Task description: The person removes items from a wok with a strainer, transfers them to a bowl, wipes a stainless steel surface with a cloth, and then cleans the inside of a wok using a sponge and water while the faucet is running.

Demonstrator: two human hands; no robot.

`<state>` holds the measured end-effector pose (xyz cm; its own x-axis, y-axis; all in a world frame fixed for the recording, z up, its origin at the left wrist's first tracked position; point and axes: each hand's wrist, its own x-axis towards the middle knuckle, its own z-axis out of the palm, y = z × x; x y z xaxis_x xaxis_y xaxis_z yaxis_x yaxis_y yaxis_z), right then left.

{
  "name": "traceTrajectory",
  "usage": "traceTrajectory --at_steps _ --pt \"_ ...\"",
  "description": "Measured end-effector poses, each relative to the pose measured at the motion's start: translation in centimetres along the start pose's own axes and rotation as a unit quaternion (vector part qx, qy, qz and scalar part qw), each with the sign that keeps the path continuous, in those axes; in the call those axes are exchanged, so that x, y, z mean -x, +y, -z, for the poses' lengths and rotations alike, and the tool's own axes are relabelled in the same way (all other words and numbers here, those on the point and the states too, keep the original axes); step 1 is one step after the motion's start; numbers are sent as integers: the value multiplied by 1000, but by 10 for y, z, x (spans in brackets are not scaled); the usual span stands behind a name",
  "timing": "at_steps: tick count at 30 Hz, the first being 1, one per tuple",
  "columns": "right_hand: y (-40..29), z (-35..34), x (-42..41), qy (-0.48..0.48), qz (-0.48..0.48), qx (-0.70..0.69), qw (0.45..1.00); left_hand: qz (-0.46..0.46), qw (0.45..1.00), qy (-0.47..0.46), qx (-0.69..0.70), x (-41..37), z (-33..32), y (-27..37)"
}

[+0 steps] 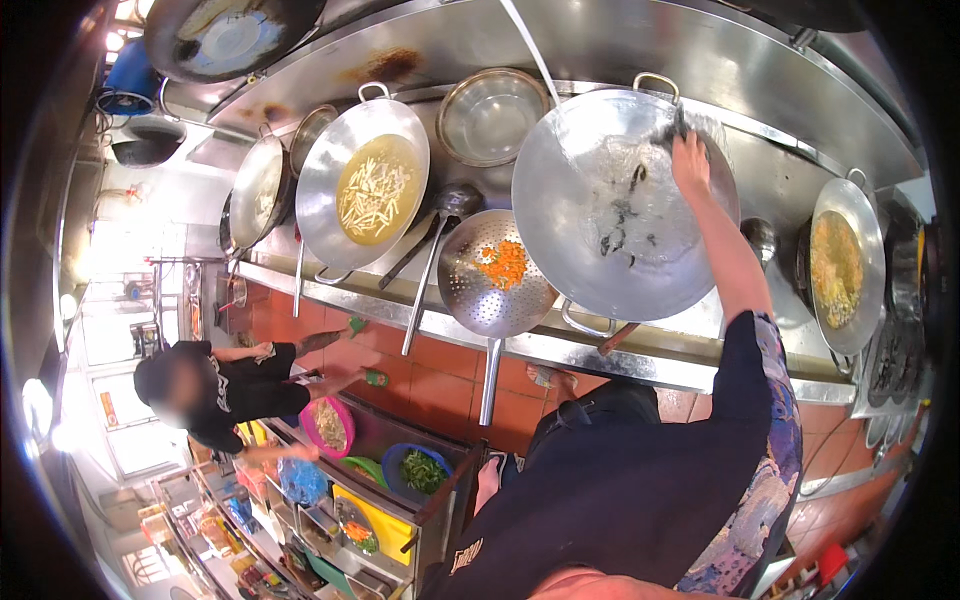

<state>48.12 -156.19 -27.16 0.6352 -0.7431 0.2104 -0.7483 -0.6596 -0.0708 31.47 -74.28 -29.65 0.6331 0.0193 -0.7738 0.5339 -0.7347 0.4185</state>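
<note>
My right hand (691,163) grips a dark scrubbing pad (673,133) against the upper right inner wall of a large steel wok (559,247). A white stream of water (536,56) falls into this wok from above. Shallow water and several dark scraps (621,225) lie in its bowl. My left hand is out of view. Just left of the wok, a perforated strainer ladle (469,296) holds chopped orange pieces (504,264), probably carrot. Behind the strainer stands a round metal basin (491,112) with clear liquid.
Left, a wok (319,195) holds pale strips in yellowish liquid, near a long-handled ladle (459,201). Right, another wok (825,322) contains orange and yellow food. Behind me, a counter carries a blue bowl of greens (388,469) and a pink basket (306,424). A co-worker (255,382) stands left.
</note>
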Motion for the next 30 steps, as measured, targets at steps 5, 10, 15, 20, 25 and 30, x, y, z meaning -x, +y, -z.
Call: traceTrajectory --at_steps 5,10,15,20,25,30 --pt "-101 -60 -81 56 -42 -269 961 16 999 11 -29 19 7 1" --pt "-236 -36 -31 -57 -176 -443 877 91 995 31 30 -23 -4 -73" --pt "-247 -26 83 -281 -65 -556 780 -109 948 -48 -296 -60 -18 -110" --pt "-144 43 176 -434 93 -306 842 -88 995 -29 -37 -102 -20 -110" --pt "-38 31 165 -215 25 19 976 15 987 1 161 -45 -4 27" --pt "-74 -33 152 -192 22 -43 980 -41 998 -6 47 -76 -2 -35"
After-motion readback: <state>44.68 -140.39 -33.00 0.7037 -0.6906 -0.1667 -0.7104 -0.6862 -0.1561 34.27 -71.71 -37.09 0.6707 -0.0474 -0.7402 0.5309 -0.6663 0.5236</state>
